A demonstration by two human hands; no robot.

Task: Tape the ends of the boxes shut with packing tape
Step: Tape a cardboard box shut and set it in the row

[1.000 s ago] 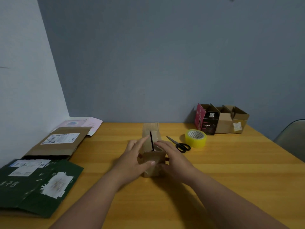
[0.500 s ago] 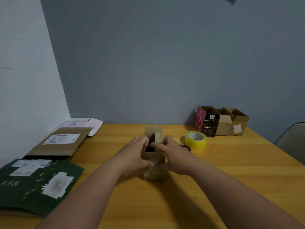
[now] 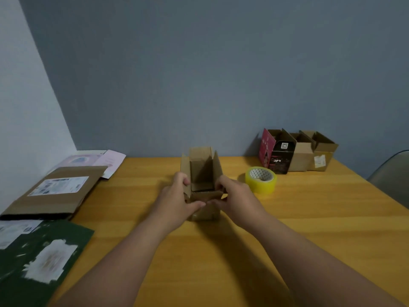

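Box (image 3: 202, 173) mid-table, upright, top end wide open now: far flap raised, side flaps splayed, dark inside showing. Half a second back, only a narrow gap between flaps; a second back, nearly a slit under both palms. So flaps pulled apart, not pressed shut.

Left hand (image 3: 177, 201) on the near-left corner, fingers curled over the left flap's edge, thumb along the front face: gripping the box. Right hand (image 3: 235, 199) mirrored on the near-right corner, fingers hooked over the right flap, thumb meeting the other at the front: also gripping. Near flap folded down between the thumbs, by the look of it.

Tape (image 3: 261, 180) flat on the table (image 3: 309, 229), just right of the right hand, untouched. Scissors, seen earlier between box and roll, hidden now, likely behind the right hand.

Meaning for the task, as a judgement: a carton being squared up or unfolded, not yet sealed. No strip visible on this end; bottom end out of sight, so sealed or not cannot be told. Probably next: flaps folded flat, one hand holding them down, other reaching for the roll.

Elsewhere: three more open boxes (image 3: 301, 155) in a row by the far wall, right of the roll; flattened cartons (image 3: 55, 193) stacked along the left edge; chair (image 3: 394, 176) at far right.
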